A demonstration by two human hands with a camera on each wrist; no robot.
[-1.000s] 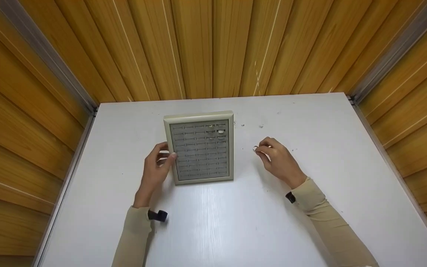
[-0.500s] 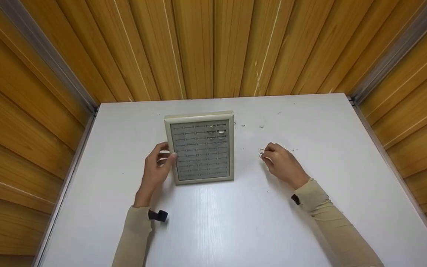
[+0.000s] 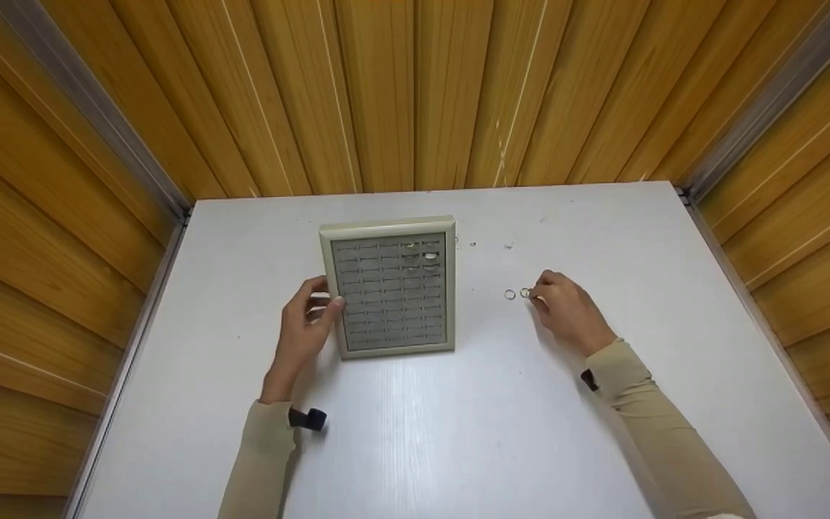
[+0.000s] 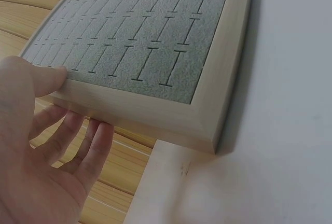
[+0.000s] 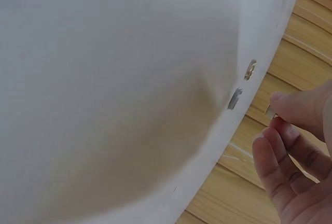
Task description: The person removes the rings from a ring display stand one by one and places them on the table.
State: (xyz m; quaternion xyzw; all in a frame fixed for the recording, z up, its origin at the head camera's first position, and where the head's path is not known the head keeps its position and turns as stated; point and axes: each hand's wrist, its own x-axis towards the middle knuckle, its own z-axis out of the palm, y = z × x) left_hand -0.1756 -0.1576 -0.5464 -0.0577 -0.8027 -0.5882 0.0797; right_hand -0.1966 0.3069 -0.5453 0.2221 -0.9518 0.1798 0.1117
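My left hand (image 3: 305, 328) holds the left edge of a ring display tray (image 3: 395, 355), which stands tilted up on the table. In the left wrist view the thumb (image 4: 51, 79) lies on the front of the beige frame, and the fingers (image 4: 96, 151) are behind it. Several rings (image 3: 429, 256) sit in the slots of the grey padding, near its upper right corner. My right hand (image 3: 566, 310) is right of the tray, pinching a small metal ring (image 5: 270, 112) between thumb and forefinger. Two more rings, one silver (image 5: 235, 98) and one gold-coloured (image 5: 250, 69), rest on the table beside those fingertips.
Small shiny items (image 3: 508, 246) lie on the white table (image 3: 400, 447) behind and right of the tray, too small to make out. Wood-patterned panels (image 3: 379, 94) enclose the back and both sides.
My right hand has moved right, away from the tray. A ring that was at its fingertips now lies apart on the table to their left. My left hand and the tray have stayed still.
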